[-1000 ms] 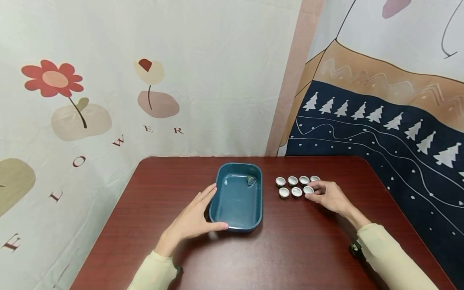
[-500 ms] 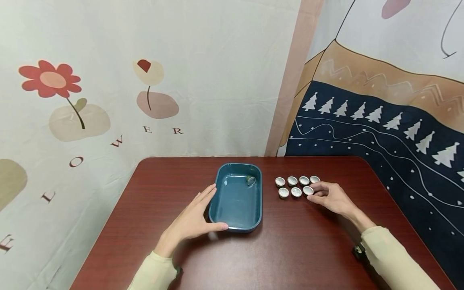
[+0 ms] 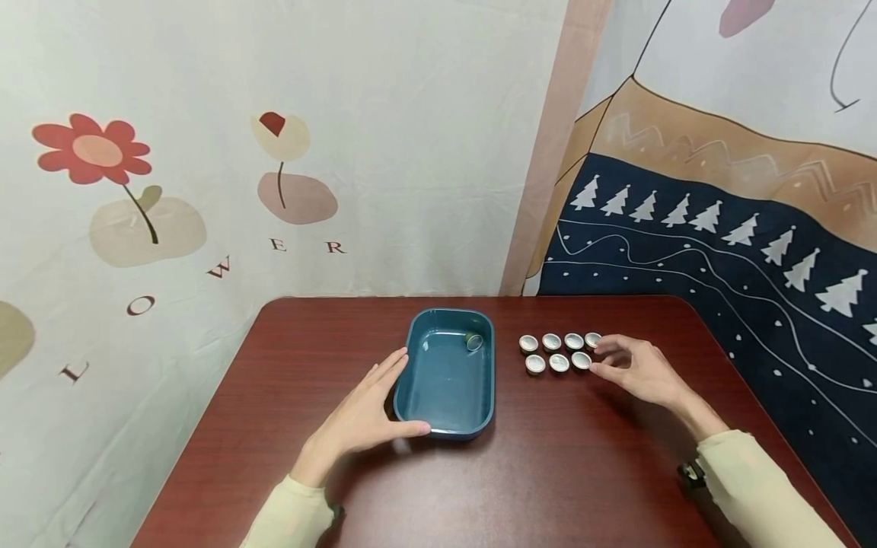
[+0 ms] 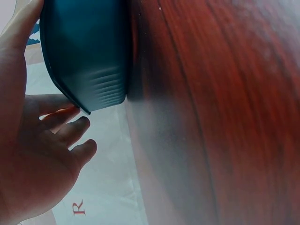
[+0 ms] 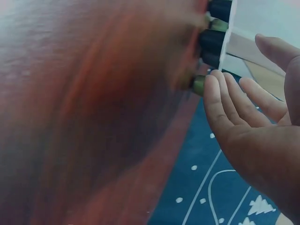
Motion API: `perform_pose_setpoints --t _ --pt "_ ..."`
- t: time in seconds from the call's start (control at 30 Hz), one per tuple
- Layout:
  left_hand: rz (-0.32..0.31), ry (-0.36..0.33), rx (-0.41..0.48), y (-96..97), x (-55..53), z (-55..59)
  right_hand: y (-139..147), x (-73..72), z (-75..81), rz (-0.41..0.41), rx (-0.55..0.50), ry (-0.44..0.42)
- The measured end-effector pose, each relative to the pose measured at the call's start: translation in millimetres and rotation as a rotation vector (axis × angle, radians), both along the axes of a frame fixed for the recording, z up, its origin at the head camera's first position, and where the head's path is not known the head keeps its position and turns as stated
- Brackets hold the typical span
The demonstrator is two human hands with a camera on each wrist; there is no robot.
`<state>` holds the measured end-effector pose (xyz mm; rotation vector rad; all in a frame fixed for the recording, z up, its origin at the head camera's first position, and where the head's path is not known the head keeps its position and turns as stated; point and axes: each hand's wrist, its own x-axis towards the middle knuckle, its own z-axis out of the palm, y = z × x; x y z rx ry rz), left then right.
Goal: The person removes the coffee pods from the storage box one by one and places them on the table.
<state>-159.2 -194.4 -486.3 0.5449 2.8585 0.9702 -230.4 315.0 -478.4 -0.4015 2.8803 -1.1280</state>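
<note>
Seven small coffee capsules, or several in all, stand foil lid up in two rows; the front row's rightmost capsule (image 3: 581, 361) lies just left of my right thumb. My right hand (image 3: 640, 369) holds nothing, its thumb and fingers spread apart. Its fingertips are close to the back row's end capsule (image 3: 592, 339); whether they touch it I cannot tell. A green capsule (image 5: 198, 85) shows beside those fingertips in the right wrist view. My left hand (image 3: 363, 415) rests against a blue rectangular tub (image 3: 448, 392), fingers along its left side, thumb on the near rim. One capsule (image 3: 473, 342) lies tipped inside.
The dark red wooden table (image 3: 534, 479) has rounded far corners. Behind it hangs a pale cloth (image 3: 425, 190) printed with flowers and letters. A navy cloth (image 3: 651, 236) with white trees hangs at the right.
My right hand has drawn back slightly to the right from the front row's end capsule, and its fingers have spread. That row looks straighter. The left hand stays on the tub.
</note>
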Motion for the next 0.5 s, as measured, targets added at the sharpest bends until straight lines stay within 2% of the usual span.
perform_pose_setpoints --t 0.23,0.5 --pt "0.000 -0.001 0.002 -0.6 -0.2 -0.7 -11 -2.3 12.8 0.015 -0.004 0.049" --pt "0.002 -0.004 0.003 -0.6 -0.3 -0.3 -24 -5.6 23.0 0.060 0.019 0.049"
